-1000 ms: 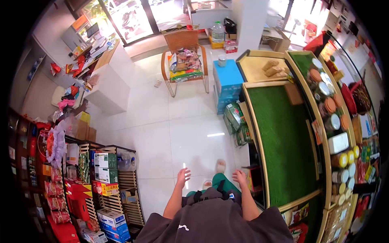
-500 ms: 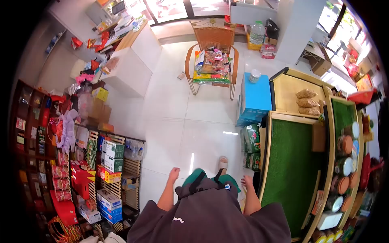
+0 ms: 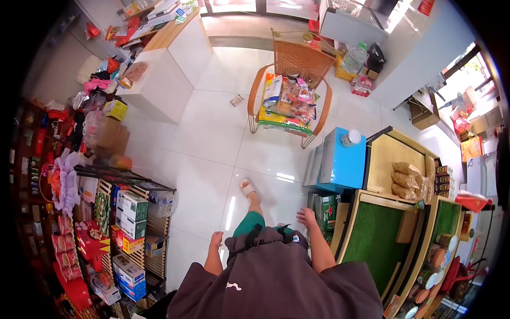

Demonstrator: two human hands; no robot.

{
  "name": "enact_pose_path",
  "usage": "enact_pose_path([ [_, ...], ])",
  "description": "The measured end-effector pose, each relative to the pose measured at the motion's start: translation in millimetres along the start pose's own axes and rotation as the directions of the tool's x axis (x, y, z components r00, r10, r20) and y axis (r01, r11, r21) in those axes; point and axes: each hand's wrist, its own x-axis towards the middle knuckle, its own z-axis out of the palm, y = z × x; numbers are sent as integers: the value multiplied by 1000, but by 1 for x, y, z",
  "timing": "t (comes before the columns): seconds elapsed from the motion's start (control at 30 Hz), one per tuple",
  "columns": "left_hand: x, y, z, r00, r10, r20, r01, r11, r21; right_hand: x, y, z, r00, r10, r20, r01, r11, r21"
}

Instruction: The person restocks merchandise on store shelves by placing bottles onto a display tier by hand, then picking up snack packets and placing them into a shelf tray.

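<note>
My left hand (image 3: 216,238) hangs over the white floor tiles, small in view, and its fingers are too unclear to read. On the other side of my body, my right hand (image 3: 306,217) has its fingers apart and holds nothing; the green drink cartons (image 3: 325,208) are nearest to it. Ahead stands a wicker chair (image 3: 298,56) with packaged snacks (image 3: 297,101) and a jar on its seat. A blue box (image 3: 342,162) bears a lidded clear jar (image 3: 351,138).
A slatted shelf (image 3: 156,250) with stacked cartons (image 3: 130,215) is on the left, below a white counter (image 3: 159,80). On the right is a green-lined display stand (image 3: 372,228) beside bagged goods (image 3: 405,181). A big water bottle (image 3: 354,57) stands by the pillar.
The chair, blue box and display stand appear nearer and lower in view. One sandalled foot now reaches forward. My right hand has risen in view, beside the cartons.
</note>
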Motion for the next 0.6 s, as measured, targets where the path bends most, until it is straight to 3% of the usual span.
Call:
enact_pose_path([
  [0.03, 18, 15, -4, 1000, 18, -11, -19, 995, -100, 11, -14, 15, 999, 36, -6, -36, 999, -17],
  [0.1, 54, 47, -16, 997, 70, -11, -70, 997, -25, 27, -42, 45, 997, 75, -21, -75, 996, -42],
  [0.13, 61, 69, -20, 992, 128, -19, -127, 991, 47, 37, -61, 60, 996, 80, -37, -84, 988, -131],
  [0.2, 70, 122, -31, 990, 117, -77, -119, 993, -14, 59, -99, 97, 998, 35, -52, -48, 955, -291],
  [0.3, 124, 169, -49, 889, 446, -102, -446, 895, 26, 96, -154, 173, 993, -102, 57, 117, 871, -477],
  [0.37, 134, 223, -64, 931, 358, -78, -361, 932, -33, 102, -195, 233, 977, -123, 174, 192, 862, -468],
  [0.4, 123, 259, -70, 957, 283, -69, -290, 950, -113, 109, -216, 262, 975, -118, 187, 194, 863, -467],
  [0.47, 125, 314, -82, 966, 249, -62, -255, 961, -106, 121, -253, 318, 966, -47, 252, 156, 889, -431],
  [0.6, 182, 378, -111, 941, 338, -32, -333, 936, 113, 180, -308, 415, 948, -45, 314, 132, 956, -262],
])
